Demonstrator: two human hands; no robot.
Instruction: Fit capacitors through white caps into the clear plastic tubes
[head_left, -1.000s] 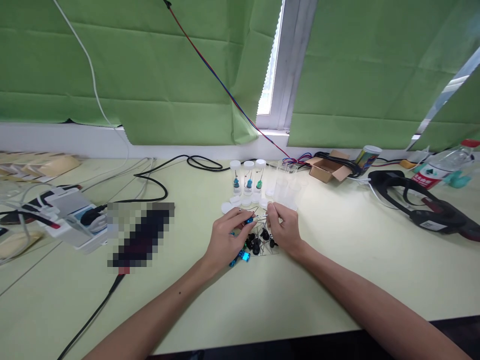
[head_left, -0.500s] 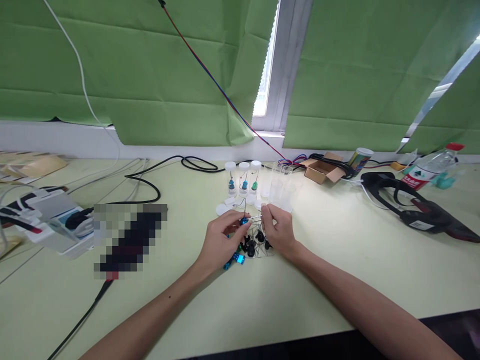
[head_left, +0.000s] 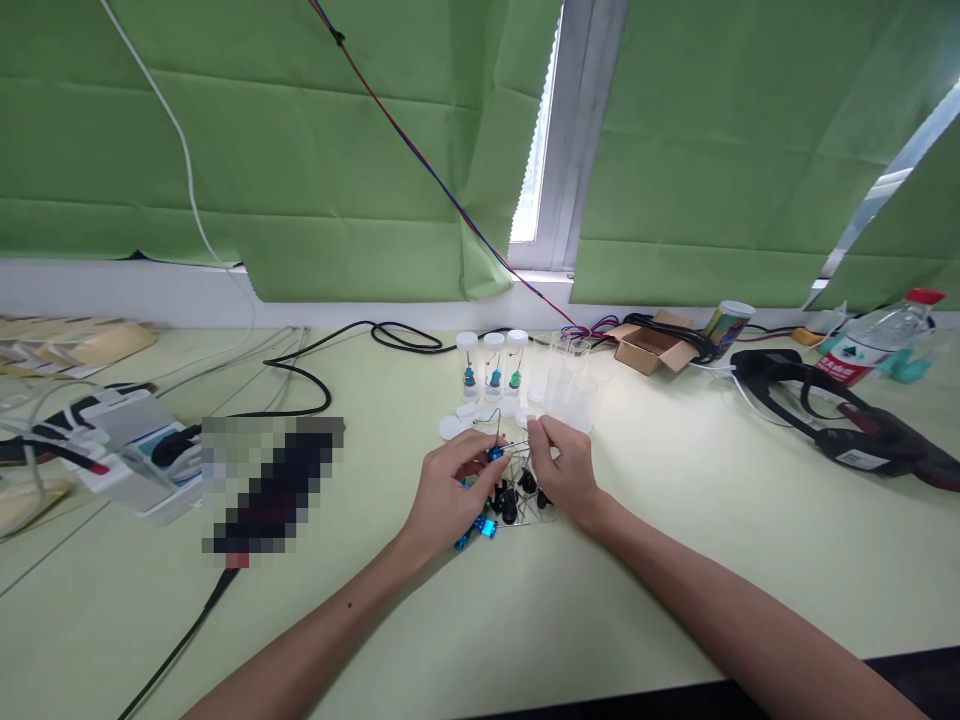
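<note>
Between the thumb and fingers of my left hand (head_left: 444, 490) is a small shiny blue part (head_left: 496, 454), with a thin bent wire rising from it. My right hand (head_left: 568, 468) is closed in a pinch on a thin metal rod (head_left: 517, 443), which reaches across to the blue part. Whether the rod's tip enters the part is too small to tell. Below the hands lie several black pieces (head_left: 510, 508), thin metal rods and more blue pieces (head_left: 488, 528). Just behind stand three clear tubes with white caps (head_left: 493, 340), holding blue and green parts with wires.
Clear cups (head_left: 559, 390) and loose white lids (head_left: 451, 427) sit behind the hands. On the right are a small cardboard box (head_left: 654, 345), a can (head_left: 727, 328), a black headset (head_left: 847, 440) and a bottle (head_left: 862, 350). Black cable (head_left: 315, 375) and a power strip (head_left: 142, 460) occupy the left.
The whole view has shifted slightly right and down with the camera. Both hands keep nearly the same grip and spacing, the blue part and rod still between them.
</note>
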